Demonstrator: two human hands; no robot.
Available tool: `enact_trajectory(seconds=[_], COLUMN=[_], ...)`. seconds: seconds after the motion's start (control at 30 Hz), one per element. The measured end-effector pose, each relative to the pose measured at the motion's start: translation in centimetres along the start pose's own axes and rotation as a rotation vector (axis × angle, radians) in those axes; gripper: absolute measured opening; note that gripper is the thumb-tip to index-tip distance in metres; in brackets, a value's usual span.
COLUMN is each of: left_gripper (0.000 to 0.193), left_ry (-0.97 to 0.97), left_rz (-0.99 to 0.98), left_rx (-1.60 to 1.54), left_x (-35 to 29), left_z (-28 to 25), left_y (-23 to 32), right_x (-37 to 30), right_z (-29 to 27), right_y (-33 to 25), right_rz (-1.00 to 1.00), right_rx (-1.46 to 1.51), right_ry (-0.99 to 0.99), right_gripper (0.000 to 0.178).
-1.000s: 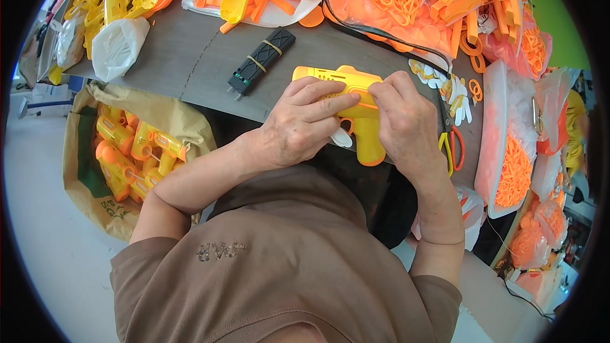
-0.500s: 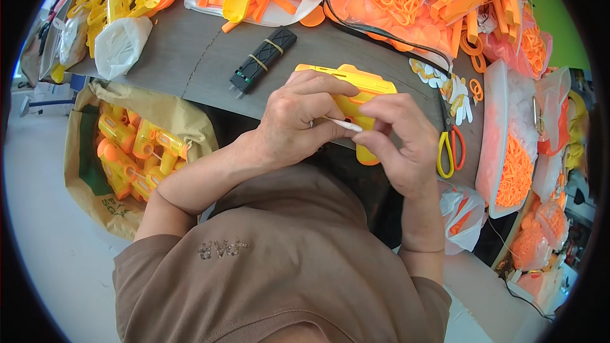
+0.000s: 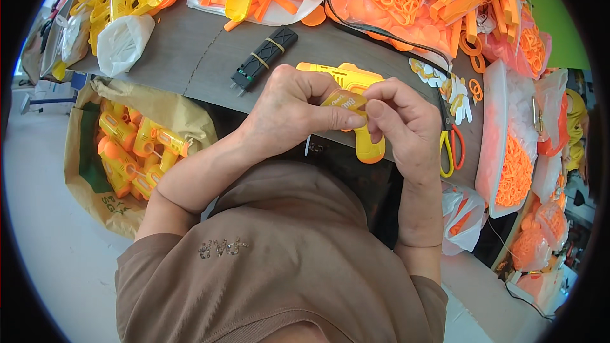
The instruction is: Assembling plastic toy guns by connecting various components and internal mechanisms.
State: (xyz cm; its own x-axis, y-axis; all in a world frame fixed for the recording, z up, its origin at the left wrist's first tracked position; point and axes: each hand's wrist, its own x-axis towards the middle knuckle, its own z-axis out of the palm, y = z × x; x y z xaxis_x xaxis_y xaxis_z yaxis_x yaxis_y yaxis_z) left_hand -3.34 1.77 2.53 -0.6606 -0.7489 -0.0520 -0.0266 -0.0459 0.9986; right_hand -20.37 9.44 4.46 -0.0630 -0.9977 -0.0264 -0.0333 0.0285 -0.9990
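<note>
Between thumb and fingers of my left hand [image 3: 279, 111] is a small gold-brown sticker [image 3: 343, 100] with pale print. My right hand [image 3: 406, 124] pinches at the sticker's right edge, with its fingers closed. Just beyond both hands, a yellow toy gun [image 3: 346, 76] lies at the table's front edge, its grip pointing toward me. My hands partly cover it. A thin white strip [image 3: 307, 145] shows below my left hand; I cannot tell whether the hand holds it. To the right lie more white and gold stickers [image 3: 454, 92].
Scissors [image 3: 452, 152] with yellow and red handles lie right of my right hand. A black bar-shaped part [image 3: 264, 58] with rubber bands sits beyond my left hand. Bags of orange parts [image 3: 394, 13] line the back. A paper bag [image 3: 79, 146] holds yellow-orange toys at left.
The sticker has turned from edge-on, white side showing, to its gold printed face toward me. My left hand has shifted slightly, and the toy gun has moved a little left.
</note>
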Motion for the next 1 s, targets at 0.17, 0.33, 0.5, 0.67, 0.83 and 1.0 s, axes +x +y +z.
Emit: enact_trajectory(seconds=[0.17, 0.33, 0.5, 0.67, 0.83, 1.0], left_gripper=[0.024, 0.025, 0.024, 0.023, 0.027, 0.028], left_ry=[-0.071, -0.054, -0.038, -0.032, 0.166, 0.206], left_rz=[-0.139, -0.236, -0.152, -0.02, 0.024, 0.067], left_rx=[-0.11, -0.214, -0.192, -0.052, -0.141, -0.21], left_x=[0.3, 0.1, 0.5, 0.8, 0.9, 1.2], left_z=[0.0, 0.2, -0.1, 0.1, 0.1, 0.9], left_y=[0.8, 1.0, 0.4, 0.3, -0.4, -0.6], right_x=[0.4, 0.7, 1.5, 2.2, 0.7, -0.2], right_z=[0.6, 0.3, -1.6, -1.9, 0.0, 1.2], right_y=[0.1, 0.1, -0.8, -1.5, -1.6, 2.5], right_rz=[0.019, -0.058, -0.115, -0.277, -0.4, -0.769], right_rx=[0.03, -0.093, -0.318, -0.745, -0.657, -0.836], right_ry=[-0.03, 0.005, -0.151, -0.322, 0.108, 0.263], right_gripper=[0.011, 0.01, 0.008, 0.009, 0.023, 0.035])
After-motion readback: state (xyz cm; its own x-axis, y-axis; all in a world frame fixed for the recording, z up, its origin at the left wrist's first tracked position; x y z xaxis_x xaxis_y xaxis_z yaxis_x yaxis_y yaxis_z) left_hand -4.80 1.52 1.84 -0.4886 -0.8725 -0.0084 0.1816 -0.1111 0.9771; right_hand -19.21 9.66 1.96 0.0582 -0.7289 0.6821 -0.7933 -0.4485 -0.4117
